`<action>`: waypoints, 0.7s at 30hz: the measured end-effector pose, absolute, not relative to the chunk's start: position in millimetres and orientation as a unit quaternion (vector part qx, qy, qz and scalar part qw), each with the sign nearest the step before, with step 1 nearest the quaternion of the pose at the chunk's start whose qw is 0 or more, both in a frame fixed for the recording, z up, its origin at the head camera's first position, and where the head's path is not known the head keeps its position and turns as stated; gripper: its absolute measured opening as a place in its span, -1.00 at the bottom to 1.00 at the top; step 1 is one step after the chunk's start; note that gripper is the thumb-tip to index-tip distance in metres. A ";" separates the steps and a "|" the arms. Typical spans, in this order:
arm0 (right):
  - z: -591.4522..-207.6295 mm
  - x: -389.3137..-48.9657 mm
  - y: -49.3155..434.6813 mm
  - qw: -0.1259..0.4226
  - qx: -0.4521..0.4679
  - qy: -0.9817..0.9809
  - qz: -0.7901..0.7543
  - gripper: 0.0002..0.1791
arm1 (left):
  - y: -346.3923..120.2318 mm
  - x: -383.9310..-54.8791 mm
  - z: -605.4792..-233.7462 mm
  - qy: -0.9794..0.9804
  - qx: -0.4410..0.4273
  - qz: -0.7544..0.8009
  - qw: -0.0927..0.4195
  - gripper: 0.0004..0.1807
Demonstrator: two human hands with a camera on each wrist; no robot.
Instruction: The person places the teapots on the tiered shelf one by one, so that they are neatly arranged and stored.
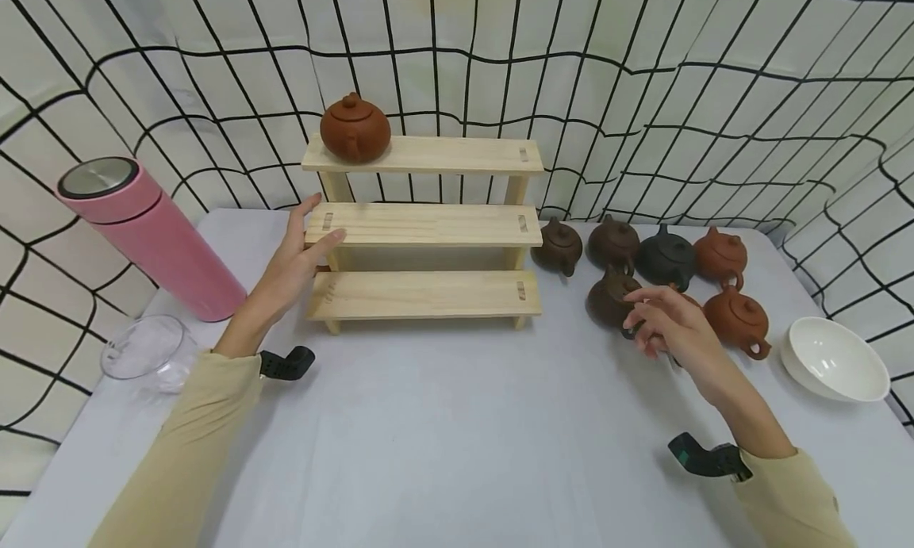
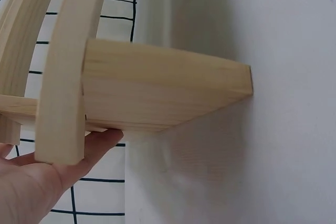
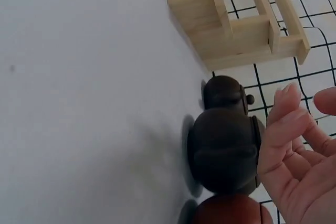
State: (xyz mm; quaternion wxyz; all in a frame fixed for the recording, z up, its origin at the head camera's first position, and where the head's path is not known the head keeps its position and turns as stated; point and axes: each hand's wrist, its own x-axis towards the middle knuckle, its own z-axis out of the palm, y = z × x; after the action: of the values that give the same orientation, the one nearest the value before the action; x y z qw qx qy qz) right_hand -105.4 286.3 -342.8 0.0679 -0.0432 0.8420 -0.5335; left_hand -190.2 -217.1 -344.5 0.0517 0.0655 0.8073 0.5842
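A three-tier wooden display stand [image 1: 421,227] stands at the back middle, with a reddish-brown teapot [image 1: 355,129] at the left of its top shelf. My left hand [image 1: 286,270] holds the left end of the middle shelf, thumb at its front; in the left wrist view, part of this hand is behind the wood. My right hand [image 1: 667,326], fingers loosely bent and holding nothing, hovers over the teapots at right. Nearest it are a dark brown teapot [image 1: 607,300] and an orange-brown teapot [image 1: 737,323]. Another teapot is mostly hidden behind the hand.
Behind these are a small dark teapot [image 1: 558,247], a brown teapot [image 1: 612,240], a dark grey teapot [image 1: 666,254] and a reddish teapot [image 1: 720,253]. A white bowl [image 1: 834,359] sits far right. At left are a pink flask [image 1: 167,247] and a clear container [image 1: 148,350]. Black wire mesh surrounds the table.
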 end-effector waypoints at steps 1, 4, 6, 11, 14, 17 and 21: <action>-343.4 -104.5 288.7 0.066 -0.038 0.848 -0.524 -0.61 | -217.3 -190.5 -344.6 0.804 0.066 0.588 0.053 -0.09; -346.6 -101.1 294.7 0.069 -0.017 0.862 -0.502 -0.59 | -217.2 -192.1 -344.7 0.795 0.069 0.600 0.060 -0.09; -349.7 -99.0 297.3 0.077 -0.004 0.869 -0.488 -0.58 | -217.2 -192.8 -344.8 0.791 0.069 0.605 0.064 -0.10; -357.4 -96.3 297.9 0.107 0.019 0.874 -0.474 -0.51 | -217.6 -194.2 -345.5 0.788 0.069 0.607 0.068 -0.12; -360.6 -95.6 295.1 0.131 0.024 0.872 -0.471 -0.45 | -217.8 -194.4 -345.5 0.788 0.068 0.608 0.070 -0.13; -363.3 -94.5 291.5 0.146 0.022 0.869 -0.473 -0.45 | -217.6 -194.8 -345.3 0.789 0.070 0.607 0.070 -0.13; -367.3 -93.9 286.7 0.150 0.013 0.846 -0.512 -0.51 | -217.1 -195.3 -345.5 0.791 0.074 0.604 0.068 -0.14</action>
State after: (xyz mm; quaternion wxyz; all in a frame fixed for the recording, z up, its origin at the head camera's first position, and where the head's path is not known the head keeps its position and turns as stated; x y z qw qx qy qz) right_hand -93.9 286.7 -367.3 0.1505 0.0130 0.8455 -0.5121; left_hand -195.3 -217.1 -345.5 0.0679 0.0736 0.7907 0.6039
